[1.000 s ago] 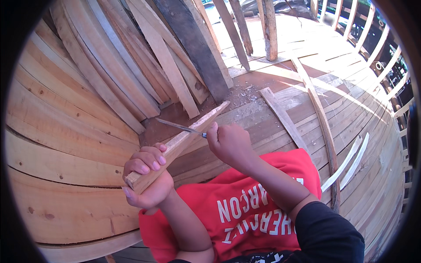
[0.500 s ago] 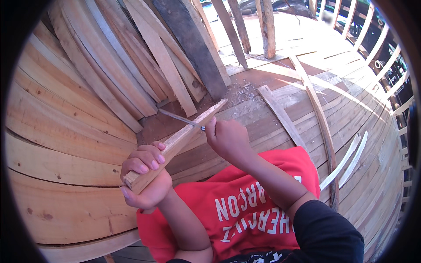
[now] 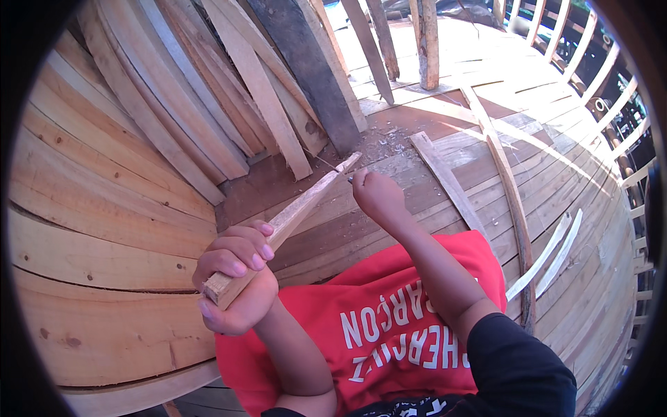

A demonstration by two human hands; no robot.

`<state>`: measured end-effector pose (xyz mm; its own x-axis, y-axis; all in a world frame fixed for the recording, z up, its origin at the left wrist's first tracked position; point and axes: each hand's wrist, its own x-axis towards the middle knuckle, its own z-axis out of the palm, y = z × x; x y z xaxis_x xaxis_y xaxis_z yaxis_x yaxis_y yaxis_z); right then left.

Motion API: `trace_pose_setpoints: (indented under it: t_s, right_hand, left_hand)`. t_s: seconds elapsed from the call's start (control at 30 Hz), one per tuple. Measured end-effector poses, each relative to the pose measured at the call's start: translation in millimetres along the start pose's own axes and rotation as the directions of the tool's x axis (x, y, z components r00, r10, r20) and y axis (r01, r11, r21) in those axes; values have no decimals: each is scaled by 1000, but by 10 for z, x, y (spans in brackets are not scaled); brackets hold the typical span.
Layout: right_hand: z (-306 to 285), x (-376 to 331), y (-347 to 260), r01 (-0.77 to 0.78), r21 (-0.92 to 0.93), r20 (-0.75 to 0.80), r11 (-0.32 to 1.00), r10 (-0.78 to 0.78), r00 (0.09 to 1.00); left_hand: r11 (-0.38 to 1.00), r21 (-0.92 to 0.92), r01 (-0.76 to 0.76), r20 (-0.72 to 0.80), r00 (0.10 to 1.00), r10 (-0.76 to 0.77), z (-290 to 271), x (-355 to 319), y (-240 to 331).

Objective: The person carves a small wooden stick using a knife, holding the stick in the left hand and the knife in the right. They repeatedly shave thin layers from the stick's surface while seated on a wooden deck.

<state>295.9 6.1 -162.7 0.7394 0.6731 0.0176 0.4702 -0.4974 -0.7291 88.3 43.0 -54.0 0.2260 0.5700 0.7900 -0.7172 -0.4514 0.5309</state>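
A squared length of wood (image 3: 300,214) slants from lower left to upper right in front of me, its far end pared to a narrow taper. My left hand (image 3: 240,274) is wrapped round the thick near end. My right hand (image 3: 381,201) is closed beside the tapered end, gripping a thin-bladed knife (image 3: 350,180). Little of the blade shows; it lies across the wood close to the tip. The handle is hidden in my fist. A red cloth with white lettering (image 3: 313,326) covers my lap.
Curved planks (image 3: 104,285) form a wall at the left. A dark post (image 3: 306,69) and leaning boards (image 3: 260,97) stand ahead. Shavings (image 3: 399,146) litter the plank floor (image 3: 577,320). A loose board (image 3: 448,182), a long strip (image 3: 511,191) and two pale curved pieces (image 3: 552,257) lie rightward.
My right hand and the knife have slid away and to the right along the wood, towards its tip. My left hand keeps its hold, shifted slightly right.
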Motion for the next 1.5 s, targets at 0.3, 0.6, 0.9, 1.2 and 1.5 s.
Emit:
trace_pose_setpoints:
  t_s: [0.3, 0.6, 0.9, 1.2, 1.5]
  right_hand:
    - [-43, -263, -380, 139, 210, 110, 968, -165, 980]
    - [-103, -255, -368, 129, 123, 94, 984, -141, 986]
    - [-230, -369, -471, 178, 77, 87, 981, -184, 979]
    - [-228, -418, -482, 229, 24, 61, 973, -230, 971]
    - [-244, -470, -527, 220, -27, 51, 975, -219, 974]
  left_hand:
    - [995, 32, 92, -65, 994, -90, -17, -23, 68]
    - [1000, 9, 10, -33, 999, -9, -39, -21, 12]
    - [1000, 4, -1, -2, 1000, 1, -95, -25, 14]
    - [1000, 4, 1, -33, 999, -1, -137, -28, 16]
    - [1000, 9, 2, -51, 999, -2, -142, -22, 7]
